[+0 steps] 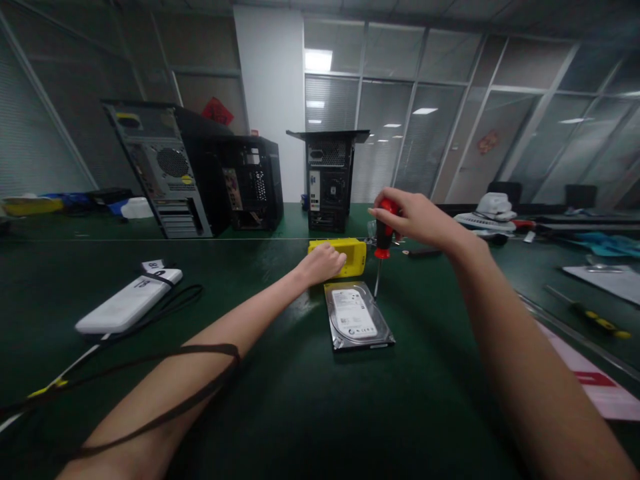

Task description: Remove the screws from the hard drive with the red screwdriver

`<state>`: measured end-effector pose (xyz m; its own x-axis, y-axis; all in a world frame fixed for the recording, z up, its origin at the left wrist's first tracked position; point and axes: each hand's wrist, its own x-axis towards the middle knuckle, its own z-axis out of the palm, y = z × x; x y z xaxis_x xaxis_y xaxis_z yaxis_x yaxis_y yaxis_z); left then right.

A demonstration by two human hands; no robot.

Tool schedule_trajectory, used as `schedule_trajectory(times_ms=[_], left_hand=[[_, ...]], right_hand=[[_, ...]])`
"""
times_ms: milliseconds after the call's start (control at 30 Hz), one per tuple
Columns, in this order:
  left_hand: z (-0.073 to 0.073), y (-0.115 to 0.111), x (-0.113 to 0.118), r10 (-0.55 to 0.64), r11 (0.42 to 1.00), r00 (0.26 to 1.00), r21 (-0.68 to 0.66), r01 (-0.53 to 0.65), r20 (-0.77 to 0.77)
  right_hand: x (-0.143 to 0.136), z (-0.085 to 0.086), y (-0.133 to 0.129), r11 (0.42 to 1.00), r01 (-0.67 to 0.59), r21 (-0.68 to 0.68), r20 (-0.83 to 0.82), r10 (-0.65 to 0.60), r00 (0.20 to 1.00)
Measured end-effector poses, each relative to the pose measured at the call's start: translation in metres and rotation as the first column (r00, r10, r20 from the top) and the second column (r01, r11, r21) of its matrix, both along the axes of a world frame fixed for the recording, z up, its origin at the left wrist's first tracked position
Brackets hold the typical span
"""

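Observation:
My right hand (pixel 403 212) grips the red and black handle of a screwdriver (pixel 383 230). The screwdriver stands nearly upright, its tip at the right edge of a hard drive (pixel 353 313). That drive lies flat on the green table, white label facing up. Just behind it is a yellow plastic box (pixel 356 257) with a recessed side. My left hand (pixel 324 263) is closed in front of this box, above the drive's far left corner; whether it pinches anything small is hidden by the fingers.
Black computer cases (pixel 197 173) stand at the back left, another case (pixel 330 180) at the back centre. A white power bank (pixel 131 301) with a cable lies left. On the right are a second screwdriver (pixel 595 319), a clipboard (pixel 607 280) and a pink sheet (pixel 595 377).

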<state>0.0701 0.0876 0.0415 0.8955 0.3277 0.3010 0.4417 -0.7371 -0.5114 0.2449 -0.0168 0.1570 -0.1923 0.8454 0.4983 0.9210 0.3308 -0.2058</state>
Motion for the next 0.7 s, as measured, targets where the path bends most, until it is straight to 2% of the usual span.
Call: schedule_trajectory(times_ms=[100, 267, 700], left_hand=[[-0.013, 0.011, 0.015, 0.019, 1.0, 0.998, 0.003, -0.019, -0.056], [-0.026, 0.016, 0.023, 0.112, 0.992, 0.993, -0.054, -0.115, -0.047], [-0.028, 0.027, 0.031, 0.186, 0.976, 0.979, -0.095, -0.194, -0.083]], right_hand=[[-0.001, 0.0, -0.002, 1.0, -0.003, 0.02, 0.017, 0.003, 1.0], [-0.002, 0.0, -0.002, 0.999, -0.008, 0.039, 0.022, 0.007, 1.0], [-0.001, 0.0, -0.001, 0.998, -0.01, 0.062, 0.04, 0.008, 0.999]])
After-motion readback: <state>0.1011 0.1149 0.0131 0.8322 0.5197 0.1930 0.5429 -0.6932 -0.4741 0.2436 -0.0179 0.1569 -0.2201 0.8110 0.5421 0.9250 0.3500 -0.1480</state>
